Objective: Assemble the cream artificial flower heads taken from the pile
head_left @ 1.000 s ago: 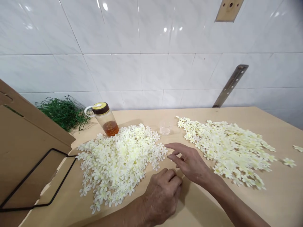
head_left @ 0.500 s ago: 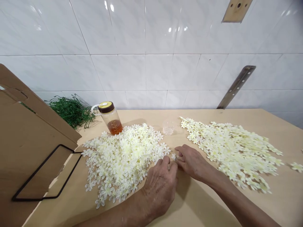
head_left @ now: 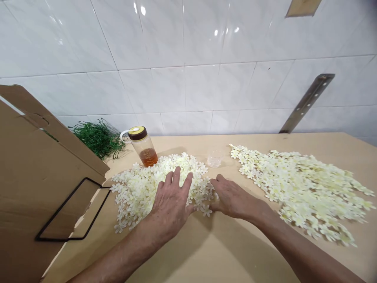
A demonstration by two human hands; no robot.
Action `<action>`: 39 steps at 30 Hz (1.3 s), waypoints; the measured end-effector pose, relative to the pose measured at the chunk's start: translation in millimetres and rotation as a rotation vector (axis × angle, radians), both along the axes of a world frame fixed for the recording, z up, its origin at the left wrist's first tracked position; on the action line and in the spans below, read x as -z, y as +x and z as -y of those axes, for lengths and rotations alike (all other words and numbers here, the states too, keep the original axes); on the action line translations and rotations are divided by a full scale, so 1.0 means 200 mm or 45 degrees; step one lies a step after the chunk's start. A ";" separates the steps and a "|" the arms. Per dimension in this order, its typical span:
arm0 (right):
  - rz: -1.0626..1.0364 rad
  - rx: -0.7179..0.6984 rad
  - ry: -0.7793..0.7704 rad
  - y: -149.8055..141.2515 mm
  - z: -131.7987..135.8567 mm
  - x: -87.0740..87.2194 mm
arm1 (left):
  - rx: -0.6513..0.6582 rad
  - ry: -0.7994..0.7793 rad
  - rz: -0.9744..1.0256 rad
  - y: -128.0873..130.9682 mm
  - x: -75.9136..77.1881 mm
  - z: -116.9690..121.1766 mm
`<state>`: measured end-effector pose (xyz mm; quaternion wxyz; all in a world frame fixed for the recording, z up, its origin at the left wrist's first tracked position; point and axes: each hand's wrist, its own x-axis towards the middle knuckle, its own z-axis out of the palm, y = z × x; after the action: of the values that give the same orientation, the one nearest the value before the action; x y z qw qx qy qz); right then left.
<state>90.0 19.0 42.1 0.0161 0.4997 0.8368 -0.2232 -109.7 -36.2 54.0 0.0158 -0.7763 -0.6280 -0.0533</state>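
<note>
Cream-white artificial flower heads lie in a loose pile [head_left: 138,192] on the left half of the table. My left hand [head_left: 172,202] rests over the front right part of this pile, fingers spread and palm down, covering some of the flowers. At the pile's right edge is my right hand [head_left: 232,196], its thumb and index finger apart with a few flowers at their tips. A single flower [head_left: 206,210] lies near its thumb. To the right of my right arm spreads a second, flatter bed of the same flowers [head_left: 306,188].
A lidded bottle [head_left: 144,147] with amber liquid stands behind the left pile. A small clear plastic item [head_left: 214,159] sits near the middle. Green artificial stems [head_left: 98,137] lie at back left, beside a cardboard box [head_left: 44,165] and black wire frame [head_left: 63,206]. A metal strip [head_left: 306,104] leans on the wall.
My left hand has moved left and up over the pile, and its curled fingers have spread. My right hand has shifted slightly left to the pile's edge. The view has tilted a little.
</note>
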 end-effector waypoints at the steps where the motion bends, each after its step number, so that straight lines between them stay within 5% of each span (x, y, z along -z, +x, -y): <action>1: -0.007 -0.005 -0.005 -0.02 -0.01 0.00 | -0.026 -0.038 -0.001 0.00 0.01 -0.02; 6: -0.090 0.010 0.034 -0.15 -0.06 0.04 | -0.031 -0.144 0.095 0.00 0.08 -0.09; 13: -0.222 0.073 0.157 -0.24 -0.09 0.12 | 0.148 0.065 0.365 -0.05 0.16 -0.14; 20: -0.477 0.057 0.327 -0.39 -0.05 0.03 | 0.145 0.299 0.421 -0.15 0.01 -0.09; 23: -0.570 -0.073 0.255 -0.46 -0.05 -0.03 | 0.053 0.355 0.290 -0.26 -0.03 -0.07; 26: -0.484 -0.162 0.156 -0.44 -0.08 -0.07 | -0.021 0.349 0.102 -0.36 -0.05 -0.06; 28: -0.354 -0.048 0.147 -0.38 -0.11 -0.10 | -0.105 0.343 -0.004 -0.38 -0.06 -0.04; 31: -0.126 0.092 0.147 -0.30 -0.15 -0.12 | -0.177 0.436 -0.020 -0.32 -0.07 0.02; 33: 0.009 0.115 0.126 -0.29 -0.16 -0.12 | -0.050 0.425 0.044 -0.22 -0.04 0.09; 36: 0.102 0.142 0.110 -0.33 -0.17 -0.10 | 0.219 0.146 0.093 -0.08 0.03 0.20; 39: 0.146 0.164 0.113 -0.38 -0.20 -0.07 | 0.282 -0.017 0.074 -0.01 0.09 0.25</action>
<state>14.0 59.9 56.9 0.0273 0.5647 0.8096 -0.1575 -110.7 -86.8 36.6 -0.0135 -0.8390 -0.5390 -0.0732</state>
